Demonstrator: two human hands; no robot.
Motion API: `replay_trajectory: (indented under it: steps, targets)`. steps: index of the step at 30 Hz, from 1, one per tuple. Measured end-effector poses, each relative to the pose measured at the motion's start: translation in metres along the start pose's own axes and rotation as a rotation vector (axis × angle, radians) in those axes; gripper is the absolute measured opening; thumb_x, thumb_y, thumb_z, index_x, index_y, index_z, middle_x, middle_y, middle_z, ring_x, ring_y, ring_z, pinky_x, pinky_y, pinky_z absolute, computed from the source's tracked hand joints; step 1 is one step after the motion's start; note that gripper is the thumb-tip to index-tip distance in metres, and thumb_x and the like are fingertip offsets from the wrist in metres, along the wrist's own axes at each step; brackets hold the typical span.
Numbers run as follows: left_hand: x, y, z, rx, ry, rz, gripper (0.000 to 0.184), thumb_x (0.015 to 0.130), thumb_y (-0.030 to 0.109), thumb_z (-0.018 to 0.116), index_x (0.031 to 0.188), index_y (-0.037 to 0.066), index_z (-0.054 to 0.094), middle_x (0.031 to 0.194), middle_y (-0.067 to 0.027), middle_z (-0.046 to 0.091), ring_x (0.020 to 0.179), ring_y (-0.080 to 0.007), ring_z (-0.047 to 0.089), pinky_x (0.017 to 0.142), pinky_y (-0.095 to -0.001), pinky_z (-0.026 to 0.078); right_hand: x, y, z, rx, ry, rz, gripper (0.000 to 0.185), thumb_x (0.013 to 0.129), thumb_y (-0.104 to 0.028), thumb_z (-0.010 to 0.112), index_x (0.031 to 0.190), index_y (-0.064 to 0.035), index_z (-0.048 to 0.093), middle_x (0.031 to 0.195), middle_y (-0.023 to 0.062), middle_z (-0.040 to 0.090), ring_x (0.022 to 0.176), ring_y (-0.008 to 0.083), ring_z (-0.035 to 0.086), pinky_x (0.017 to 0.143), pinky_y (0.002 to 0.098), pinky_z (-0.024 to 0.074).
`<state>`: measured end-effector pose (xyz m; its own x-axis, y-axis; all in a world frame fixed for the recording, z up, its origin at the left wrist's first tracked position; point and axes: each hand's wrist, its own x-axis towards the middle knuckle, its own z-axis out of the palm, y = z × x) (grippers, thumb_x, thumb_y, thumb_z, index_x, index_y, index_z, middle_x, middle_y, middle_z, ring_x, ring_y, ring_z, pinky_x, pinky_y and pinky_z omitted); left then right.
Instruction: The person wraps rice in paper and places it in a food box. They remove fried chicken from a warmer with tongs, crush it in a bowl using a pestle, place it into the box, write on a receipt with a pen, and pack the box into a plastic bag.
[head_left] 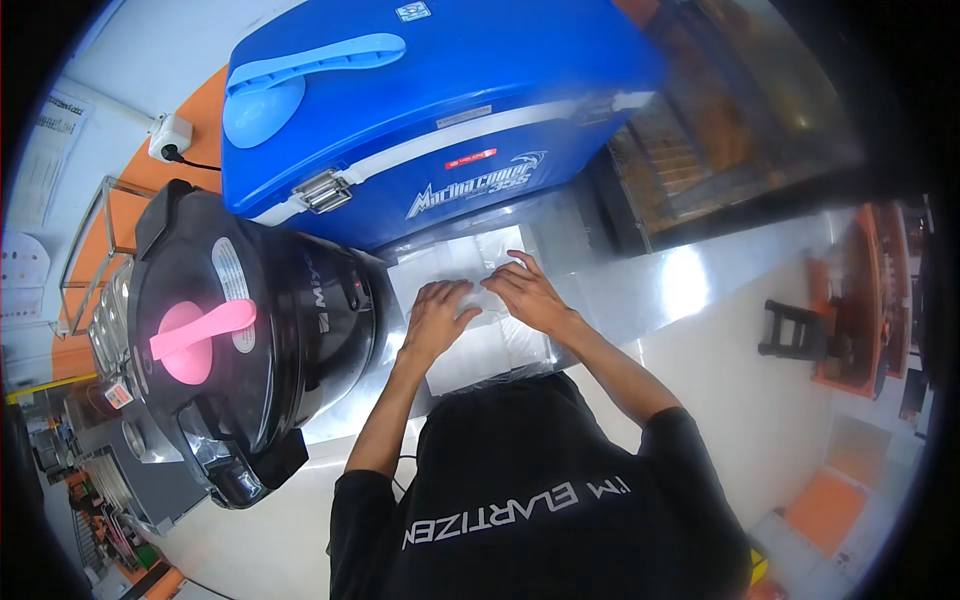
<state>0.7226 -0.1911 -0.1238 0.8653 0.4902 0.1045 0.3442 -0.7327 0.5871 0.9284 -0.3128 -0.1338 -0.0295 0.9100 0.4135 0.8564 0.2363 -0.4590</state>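
The thin clear plastic on the flat white bundle (470, 355) might rip or slide if the fingers pull too hard. The left hand (433, 318) and right hand (530, 292) have bent fingers near its middle, but I can't tell if they pinch it. It lies on a shiny silver metal counter (625, 285), between a big blue plastic cooler (560, 70) and the person's black shirt (540, 450), above a pale floor (750, 400).

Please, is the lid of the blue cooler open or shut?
It is shut: the lid of the blue cooler sits down along the white rim, and a light blue spoon lies on top.
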Motion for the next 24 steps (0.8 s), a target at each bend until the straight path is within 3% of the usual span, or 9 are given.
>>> replay_trajectory:
  steps: [5, 11, 14, 17, 20, 24]
  targets:
    - [0.012, -0.004, -0.003, 0.040, 0.074, 0.045, 0.021, 0.093, 0.013, 0.070, 0.112, 0.005, 0.073, 0.110, -0.0129, 0.075, 0.109, -0.0333, 0.069, 0.100, -0.0475, 0.051, 0.019, -0.017, -0.012, 0.005, 0.088, -0.033, 0.029, 0.083, 0.000, 0.066, 0.110, -0.0078, 0.070, 0.100, 0.0081, 0.070, 0.105, 0.0267, 0.066, 0.115, 0.0487, 0.0405]
    - [0.021, -0.011, -0.005, -0.026, 0.054, 0.045, 0.023, 0.093, 0.010, 0.069, 0.115, 0.006, 0.072, 0.108, -0.0140, 0.075, 0.109, -0.0334, 0.069, 0.091, -0.0453, 0.056, 0.013, 0.008, 0.011, -0.120, 0.004, 0.007, 0.020, 0.088, -0.005, 0.070, 0.108, -0.0094, 0.073, 0.101, 0.0062, 0.074, 0.102, 0.0226, 0.068, 0.112, 0.0444, 0.0436]
    - [0.022, -0.022, -0.004, 0.009, 0.008, -0.021, 0.019, 0.095, 0.013, 0.070, 0.112, 0.006, 0.073, 0.115, -0.0128, 0.075, 0.111, -0.0320, 0.069, 0.088, -0.0433, 0.058, 0.011, 0.012, 0.012, -0.108, -0.030, 0.034, 0.019, 0.086, -0.005, 0.070, 0.105, -0.0090, 0.072, 0.102, 0.0062, 0.075, 0.102, 0.0221, 0.069, 0.113, 0.0445, 0.0430]
    - [0.026, -0.022, -0.015, 0.056, -0.101, -0.066, 0.024, 0.095, 0.015, 0.071, 0.118, 0.007, 0.072, 0.121, -0.0143, 0.073, 0.113, -0.0339, 0.068, 0.093, -0.0450, 0.056, 0.010, 0.013, 0.010, -0.105, -0.094, 0.057, 0.017, 0.085, -0.005, 0.071, 0.102, -0.0089, 0.072, 0.106, 0.0080, 0.075, 0.108, 0.0229, 0.069, 0.116, 0.0469, 0.0409]
    - [0.027, -0.023, -0.010, 0.214, 0.143, 0.174, 0.028, 0.094, 0.016, 0.072, 0.122, 0.009, 0.069, 0.119, -0.0157, 0.072, 0.111, -0.0365, 0.068, 0.097, -0.0468, 0.054, 0.017, 0.004, 0.005, -0.185, 0.069, -0.010, 0.016, 0.084, -0.005, 0.071, 0.100, -0.0104, 0.072, 0.118, 0.0074, 0.073, 0.120, 0.0256, 0.064, 0.120, 0.0520, 0.0372]
    - [0.029, 0.002, -0.022, 0.184, 0.167, 0.292, 0.032, 0.095, 0.018, 0.071, 0.125, 0.010, 0.067, 0.112, -0.0155, 0.072, 0.108, -0.0381, 0.068, 0.100, -0.0477, 0.052, 0.023, -0.006, -0.002, -0.172, 0.093, 0.030, 0.020, 0.083, -0.005, 0.072, 0.101, -0.0132, 0.074, 0.121, 0.0032, 0.067, 0.120, 0.0289, 0.058, 0.116, 0.0532, 0.0364]
